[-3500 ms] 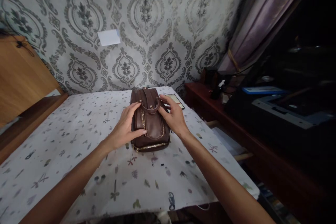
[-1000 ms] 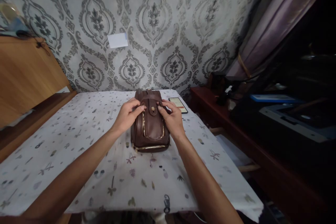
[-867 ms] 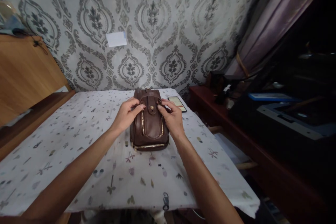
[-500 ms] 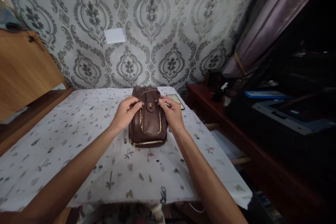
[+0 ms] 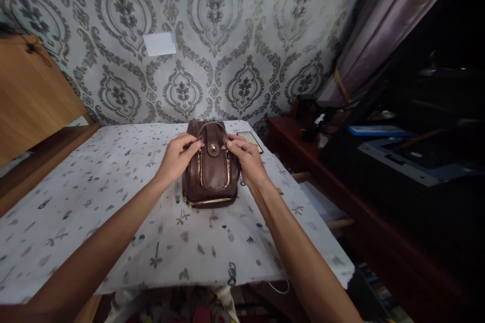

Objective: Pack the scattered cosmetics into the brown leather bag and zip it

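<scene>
A brown leather bag lies on the patterned tablecloth, with gold zippers around its front pocket and along its near edge. A strap with a gold clasp runs down its middle, and a thin handle loop arches over the top. My left hand pinches the bag at the upper left of the pocket, near one end of the loop. On the opposite side, my right hand pinches near the loop's other end. Whether the fingertips grip zipper pulls or the handle ends is too small to tell.
A phone lies behind my right hand on the white tablecloth. Patterned wallpaper with a white paper rises behind the table. A wooden cabinet stands at left; a dark red shelf is at right.
The view has shifted slightly, so everything sits a little further left and higher. Both hands keep their pinch on the bag, and its front pocket looks the same.
</scene>
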A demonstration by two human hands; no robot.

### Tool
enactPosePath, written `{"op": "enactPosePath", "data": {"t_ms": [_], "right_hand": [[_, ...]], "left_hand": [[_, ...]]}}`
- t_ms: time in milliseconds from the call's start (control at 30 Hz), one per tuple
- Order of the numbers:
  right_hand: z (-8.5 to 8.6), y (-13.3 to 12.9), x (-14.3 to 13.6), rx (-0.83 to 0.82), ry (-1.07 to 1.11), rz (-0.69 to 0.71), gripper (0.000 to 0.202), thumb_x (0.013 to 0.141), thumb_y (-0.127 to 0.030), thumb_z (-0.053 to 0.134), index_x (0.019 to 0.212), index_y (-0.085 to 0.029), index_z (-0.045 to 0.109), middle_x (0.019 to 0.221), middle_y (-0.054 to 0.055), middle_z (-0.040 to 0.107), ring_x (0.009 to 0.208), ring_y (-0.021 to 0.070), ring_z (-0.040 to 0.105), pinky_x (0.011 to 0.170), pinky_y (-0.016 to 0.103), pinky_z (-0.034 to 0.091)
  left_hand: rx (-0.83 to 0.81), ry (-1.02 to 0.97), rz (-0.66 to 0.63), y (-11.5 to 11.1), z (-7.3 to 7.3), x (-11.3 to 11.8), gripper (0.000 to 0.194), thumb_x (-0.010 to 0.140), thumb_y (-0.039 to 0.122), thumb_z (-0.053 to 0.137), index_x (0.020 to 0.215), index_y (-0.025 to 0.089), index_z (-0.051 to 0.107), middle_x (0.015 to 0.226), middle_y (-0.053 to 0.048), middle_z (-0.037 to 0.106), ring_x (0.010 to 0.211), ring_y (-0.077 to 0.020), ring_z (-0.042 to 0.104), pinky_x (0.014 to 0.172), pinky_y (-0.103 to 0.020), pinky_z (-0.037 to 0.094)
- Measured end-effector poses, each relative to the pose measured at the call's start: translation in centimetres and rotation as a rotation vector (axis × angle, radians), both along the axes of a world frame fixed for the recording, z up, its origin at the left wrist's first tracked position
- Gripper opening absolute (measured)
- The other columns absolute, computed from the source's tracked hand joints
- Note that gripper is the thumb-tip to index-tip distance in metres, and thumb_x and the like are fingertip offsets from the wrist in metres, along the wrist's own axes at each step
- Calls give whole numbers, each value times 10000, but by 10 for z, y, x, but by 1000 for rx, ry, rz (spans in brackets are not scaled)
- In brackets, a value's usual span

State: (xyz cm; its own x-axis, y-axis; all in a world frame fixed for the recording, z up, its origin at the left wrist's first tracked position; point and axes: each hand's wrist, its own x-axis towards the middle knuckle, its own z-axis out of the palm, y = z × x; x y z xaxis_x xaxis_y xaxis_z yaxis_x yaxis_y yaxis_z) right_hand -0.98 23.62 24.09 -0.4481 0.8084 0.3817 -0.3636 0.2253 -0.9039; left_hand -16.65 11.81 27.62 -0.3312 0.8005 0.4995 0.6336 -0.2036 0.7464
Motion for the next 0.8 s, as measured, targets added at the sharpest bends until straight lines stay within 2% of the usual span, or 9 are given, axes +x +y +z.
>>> {"op": "enactPosePath", "data": {"t_ms": [133, 333, 467, 533, 600, 700, 800], "right_hand": [[-2, -6, 4, 38, -20, -22, 327, 727, -534, 773, 671, -213, 749, 1146, 100, 655, 1285, 315, 506, 1084, 458, 382], [-4, -15, 11, 18, -17, -35, 316, 719, -541, 787, 704, -226, 775, 1191, 90, 641, 1324, 306, 477, 1100, 453, 374], [-8, -17, 14, 35, -3, -42, 266, 768, -492, 763, 780, -228, 791, 1223, 90, 644, 1306, 291, 504, 1125, 460, 350], [-13, -20, 17, 70, -4, -64, 245, 786, -459, 754, 882, -236, 789, 1274, 82, 634, 1293, 285, 521, 1131, 471, 349], [-20, -26, 19, 108, -14, -86, 328, 805, -427, 741, 1087, -261, 744, 1351, 70, 601, 1303, 274, 516, 1133, 477, 359], [-34, -44, 21, 148, -69, -143, 596, 832, -418, 716, 1387, -284, 543, 1483, 76, 490, 1365, 265, 452, 1149, 489, 356], [-49, -64, 18, 168, -139, -234, 822, 809, -460, 731, 1511, -257, 354, 1566, 109, 359, 1439, 281, 346, 1196, 521, 285]], "left_hand": [[-1, -7, 3, 0, 0, 1, 251, 880, 377, 570, 750, 185, 668, 820, -21, 570, 754, -166, 546, 656, -291, 394], [6, 20, 13, -1, 0, 1, 248, 877, 385, 569, 754, 189, 658, 809, -15, 556, 763, -167, 550, 659, -290, 395], [12, 74, 7, -1, 1, 0, 223, 875, 377, 562, 775, 195, 642, 834, -18, 567, 789, -173, 561, 669, -289, 411], [12, 105, 17, -1, 2, -1, 193, 865, 363, 563, 794, 200, 638, 861, -22, 584, 810, -179, 573, 675, -291, 423], [2, 128, 28, 0, 4, -3, 167, 845, 350, 572, 803, 202, 636, 879, -27, 603, 830, -187, 584, 677, -294, 434], [-28, 150, 44, 1, 8, -4, 164, 819, 352, 586, 802, 199, 644, 875, -32, 622, 836, -199, 594, 668, -303, 438], [-44, 180, 69, 2, 11, -4, 167, 806, 349, 597, 803, 195, 660, 856, -31, 628, 824, -202, 598, 677, -316, 438]]}}
